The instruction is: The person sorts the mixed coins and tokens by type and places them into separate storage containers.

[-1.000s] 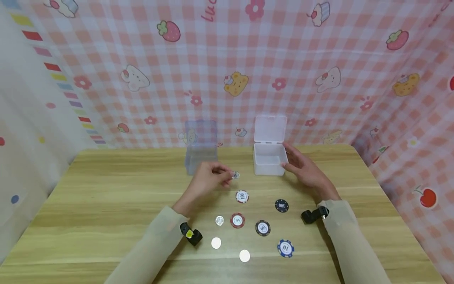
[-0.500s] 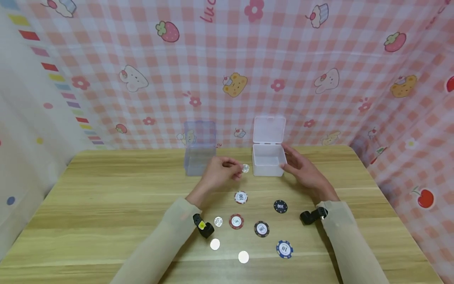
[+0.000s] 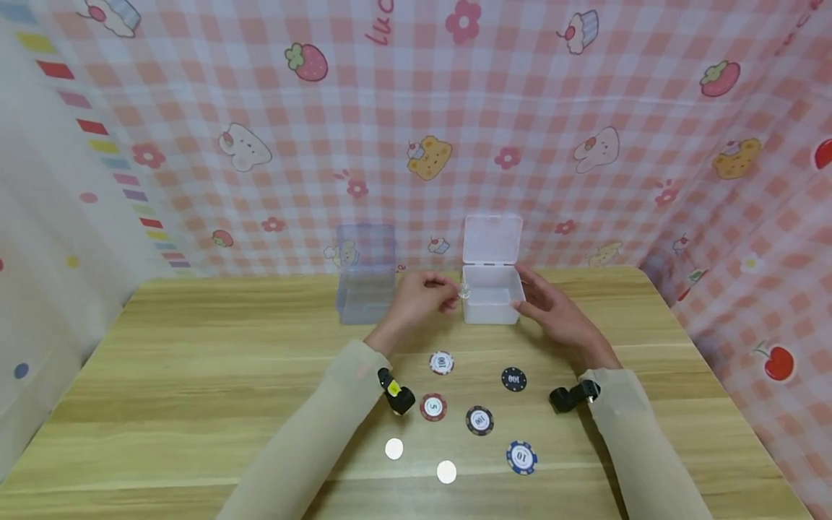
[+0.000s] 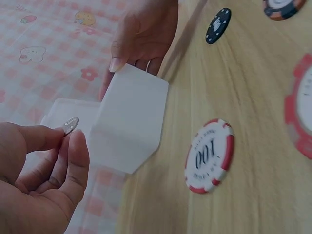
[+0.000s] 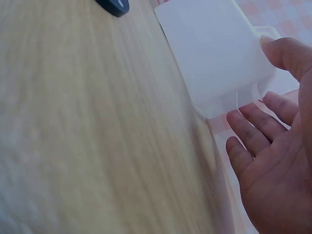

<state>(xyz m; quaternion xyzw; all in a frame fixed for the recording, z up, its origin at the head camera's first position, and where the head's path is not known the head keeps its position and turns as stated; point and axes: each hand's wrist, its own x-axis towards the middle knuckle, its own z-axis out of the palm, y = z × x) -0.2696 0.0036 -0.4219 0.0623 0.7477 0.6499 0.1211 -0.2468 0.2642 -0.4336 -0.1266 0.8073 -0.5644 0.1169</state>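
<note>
My left hand (image 3: pixel 424 295) pinches a small silver coin (image 4: pixel 71 125) between thumb and index finger, held at the left rim of the white box (image 3: pixel 492 313). The box's lid (image 3: pixel 492 240) stands raised at the back. Along the box's right side lies my right hand (image 3: pixel 557 312), thumb at the front corner; in the right wrist view its fingers (image 5: pixel 253 127) are extended loosely beside the wall. Just left of my left hand stands a translucent bluish box (image 3: pixel 359 312), its lid also up.
On the wooden table (image 3: pixel 214 404) lie a red-and-white chip (image 3: pixel 441 362), a red chip (image 3: pixel 432 407), two black chips (image 3: pixel 514 379), a blue chip (image 3: pixel 522 458) and two bright white discs (image 3: pixel 446 472). A checked cloth (image 3: pixel 390 87) hangs behind.
My left hand has carried the coin rightward and toward the back, up to the white box's left rim. My left forearm now hides a silver coin on the table. The right hand keeps its place.
</note>
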